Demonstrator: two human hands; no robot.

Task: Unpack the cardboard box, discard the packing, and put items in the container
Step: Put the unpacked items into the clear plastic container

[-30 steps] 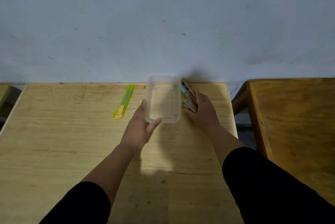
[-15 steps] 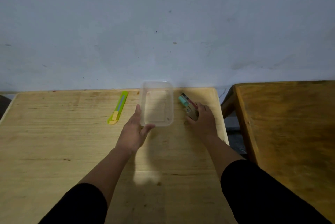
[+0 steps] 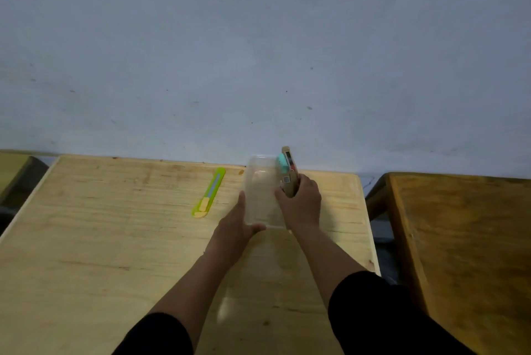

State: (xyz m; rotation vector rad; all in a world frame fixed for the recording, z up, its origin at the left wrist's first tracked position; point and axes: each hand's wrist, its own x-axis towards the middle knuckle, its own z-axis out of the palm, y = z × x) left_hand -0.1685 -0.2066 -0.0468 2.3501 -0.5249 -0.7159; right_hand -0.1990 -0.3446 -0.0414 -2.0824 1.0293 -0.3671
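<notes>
Up at the far edge, the right hand grips carded items, print unreadably blurred. Left hand, fingers straight, steadies the clear rectangular plastic container.

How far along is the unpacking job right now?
Looks done: no cardboard box or packing is in view. In hand: the right hand grips a bundle of small items at the clear container's right wall, while the left hand steadies it. Left: dropping them in; the container looks empty.
</notes>
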